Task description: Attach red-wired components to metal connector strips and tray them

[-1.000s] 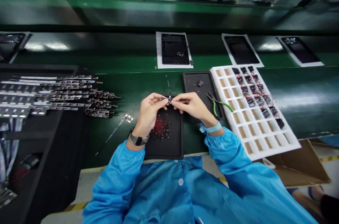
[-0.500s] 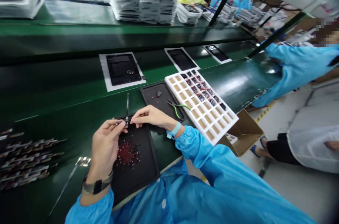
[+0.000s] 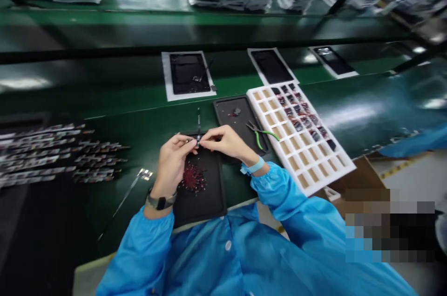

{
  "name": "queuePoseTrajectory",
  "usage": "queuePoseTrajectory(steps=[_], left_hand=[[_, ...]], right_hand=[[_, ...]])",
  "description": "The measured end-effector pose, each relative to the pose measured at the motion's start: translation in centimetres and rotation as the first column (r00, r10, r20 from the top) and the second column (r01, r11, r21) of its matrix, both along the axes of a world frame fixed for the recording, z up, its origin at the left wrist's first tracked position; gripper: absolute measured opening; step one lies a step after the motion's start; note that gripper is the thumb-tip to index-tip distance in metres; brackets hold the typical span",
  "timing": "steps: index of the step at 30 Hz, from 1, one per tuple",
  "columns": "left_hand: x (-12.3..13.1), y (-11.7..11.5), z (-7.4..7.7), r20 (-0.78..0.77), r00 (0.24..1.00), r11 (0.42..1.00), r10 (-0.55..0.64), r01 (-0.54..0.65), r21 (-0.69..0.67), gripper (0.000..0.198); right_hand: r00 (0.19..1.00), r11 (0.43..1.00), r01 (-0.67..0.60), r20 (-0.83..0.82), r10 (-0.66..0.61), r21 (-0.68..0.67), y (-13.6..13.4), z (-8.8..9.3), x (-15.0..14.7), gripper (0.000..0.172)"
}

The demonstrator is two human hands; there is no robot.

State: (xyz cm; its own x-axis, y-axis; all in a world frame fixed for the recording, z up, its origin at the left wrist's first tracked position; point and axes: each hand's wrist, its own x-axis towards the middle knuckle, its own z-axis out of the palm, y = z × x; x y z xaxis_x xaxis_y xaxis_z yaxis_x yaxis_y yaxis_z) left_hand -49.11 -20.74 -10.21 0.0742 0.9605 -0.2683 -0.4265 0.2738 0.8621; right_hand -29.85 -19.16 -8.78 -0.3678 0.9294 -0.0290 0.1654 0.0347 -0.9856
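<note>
My left hand (image 3: 172, 162) and my right hand (image 3: 226, 142) meet fingertip to fingertip above a black tray (image 3: 206, 198). Both pinch one small dark part (image 3: 196, 140), from which a thin strip (image 3: 199, 121) runs away from me. On the tray, under my left hand, lies a heap of small red-wired parts (image 3: 192, 178). A watch sits on my left wrist and a light blue band on my right. Both sleeves are blue.
A second black tray (image 3: 230, 123) holds green-handled pliers (image 3: 261, 134). To its right stands a white compartment tray (image 3: 310, 165) with dark parts. Black panels on white sheets (image 3: 188, 74) lie on the green belt. Flat cable strips (image 3: 52, 154) lie left. A cardboard box (image 3: 363, 177) is at right.
The view has swung back to the left, and the co-workers on the right are out of sight. My hands still pinch the same small part over the tray.
</note>
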Motion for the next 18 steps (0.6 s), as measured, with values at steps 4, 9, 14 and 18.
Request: queuePoseTrajectory(steps=[4, 9, 14, 18], left_hand=[[-0.04, 0.20, -0.03, -0.005, 1.000, 1.000, -0.015, 0.015, -0.003, 0.028], [0.04, 0.16, -0.13, 0.009, 1.000, 1.000, -0.024, 0.024, 0.008, 0.026], [0.12, 0.18, -0.13, -0.009, 1.000, 1.000, -0.019, 0.019, 0.003, 0.026], [0.09, 0.16, 0.04, -0.048, 0.998, 0.999, -0.032, 0.032, -0.001, 0.026]], right_hand=[[0.998, 0.998, -0.007, 0.064, 0.003, 0.062, 0.18, 0.16, 0.07, 0.023], [0.996, 0.997, -0.014, 0.091, 0.007, 0.075, 0.16, 0.15, 0.02, 0.022], [0.988, 0.996, -0.020, 0.151, 0.007, 0.087, -0.02, 0.55, 0.01, 0.023], [0.984, 0.997, -0.033, 0.179, 0.021, 0.066, -0.06, 0.76, 0.09, 0.022]])
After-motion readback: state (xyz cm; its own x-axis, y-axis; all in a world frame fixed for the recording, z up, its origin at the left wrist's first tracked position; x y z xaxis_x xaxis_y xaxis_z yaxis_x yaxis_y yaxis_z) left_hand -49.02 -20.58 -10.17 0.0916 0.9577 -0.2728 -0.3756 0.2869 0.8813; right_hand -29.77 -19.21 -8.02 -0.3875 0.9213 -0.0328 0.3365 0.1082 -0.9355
